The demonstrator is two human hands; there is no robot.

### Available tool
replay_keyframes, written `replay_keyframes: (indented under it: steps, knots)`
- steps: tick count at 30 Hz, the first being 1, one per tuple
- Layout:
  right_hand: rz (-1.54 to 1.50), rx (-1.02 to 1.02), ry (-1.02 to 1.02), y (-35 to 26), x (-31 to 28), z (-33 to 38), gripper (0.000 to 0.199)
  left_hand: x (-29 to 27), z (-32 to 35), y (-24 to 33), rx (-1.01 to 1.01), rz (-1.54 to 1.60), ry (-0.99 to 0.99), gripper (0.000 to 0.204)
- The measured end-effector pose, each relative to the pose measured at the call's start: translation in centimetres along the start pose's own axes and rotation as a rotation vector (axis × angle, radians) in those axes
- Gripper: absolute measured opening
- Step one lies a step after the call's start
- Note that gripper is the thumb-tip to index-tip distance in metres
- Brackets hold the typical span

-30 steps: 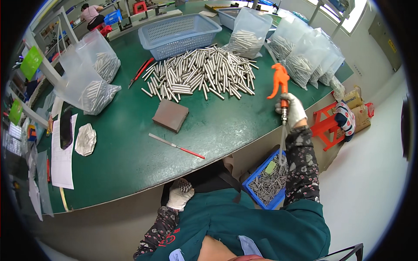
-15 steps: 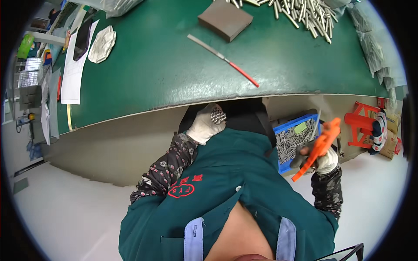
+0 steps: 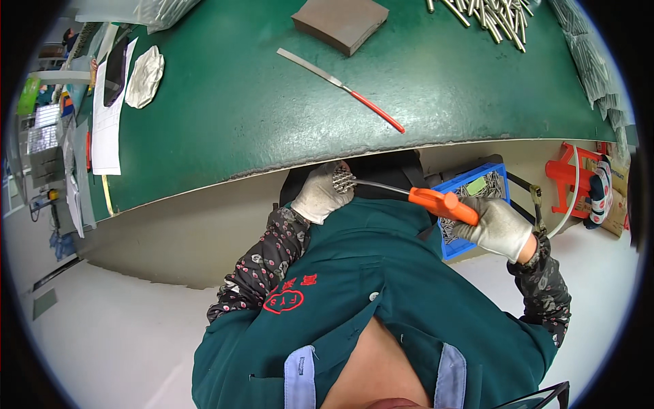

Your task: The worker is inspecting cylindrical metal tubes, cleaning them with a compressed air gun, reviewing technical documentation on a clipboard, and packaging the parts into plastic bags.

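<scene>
My left hand [image 3: 321, 193], in a white glove, grips a bundle of short metal rods [image 3: 343, 180] just below the green table's front edge. My right hand [image 3: 496, 228], also gloved, holds an orange air-blow gun [image 3: 441, 203] by its handle. The gun's thin metal nozzle runs left and its tip meets the rod ends. A hose [image 3: 560, 211] trails from the gun toward the right.
On the green table [image 3: 245, 129] lie a red-handled file [image 3: 340, 84], a brown block [image 3: 339, 23], a pile of metal rods [image 3: 490, 12], a crumpled white cloth [image 3: 144, 75] and papers. A blue bin of rods [image 3: 477, 198] sits under the table at my right, beside an orange stool [image 3: 569, 176].
My right hand brought the orange air gun down from above the table, then up across my chest, until its nozzle reaches the rod bundle in my left hand. The view tilted downward.
</scene>
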State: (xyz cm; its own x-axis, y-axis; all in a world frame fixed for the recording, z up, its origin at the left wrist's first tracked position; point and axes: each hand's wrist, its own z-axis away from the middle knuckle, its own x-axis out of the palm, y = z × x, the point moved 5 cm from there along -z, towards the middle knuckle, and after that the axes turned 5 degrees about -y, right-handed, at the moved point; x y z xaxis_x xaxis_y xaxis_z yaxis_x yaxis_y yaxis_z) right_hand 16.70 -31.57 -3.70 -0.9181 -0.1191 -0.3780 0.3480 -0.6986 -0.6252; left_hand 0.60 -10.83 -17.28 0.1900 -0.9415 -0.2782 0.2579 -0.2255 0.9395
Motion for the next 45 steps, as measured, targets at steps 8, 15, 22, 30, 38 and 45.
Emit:
replay_keyframes:
  steps: [8,15,22,30,38,45]
  knots:
    - [0.205,0.04,0.044,-0.7,-0.3,-1.1,0.031,-0.1,-0.1,0.6,0.041,-0.132,-0.029,0.028]
    - [0.217,0.041,0.055,-1.2,-0.4,-1.2,0.032,0.0,0.0,0.4,-0.025,0.019,-0.064,0.03]
    - [0.209,0.06,0.058,-1.1,-0.5,-1.2,0.032,0.0,-0.3,0.5,0.043,-0.013,-0.051,0.029]
    - [0.216,0.073,0.029,-0.8,-0.2,-0.9,0.032,0.2,-0.1,0.1,-0.005,0.066,-0.044,0.022]
    - [0.198,0.117,0.02,-0.1,-0.3,-0.1,0.032,-0.2,-0.1,1.4,0.073,-0.081,-0.034,0.024]
    - [0.192,0.11,-0.022,0.1,-0.1,-0.1,0.031,-0.1,-0.4,0.7,0.134,-0.181,-0.019,0.026]
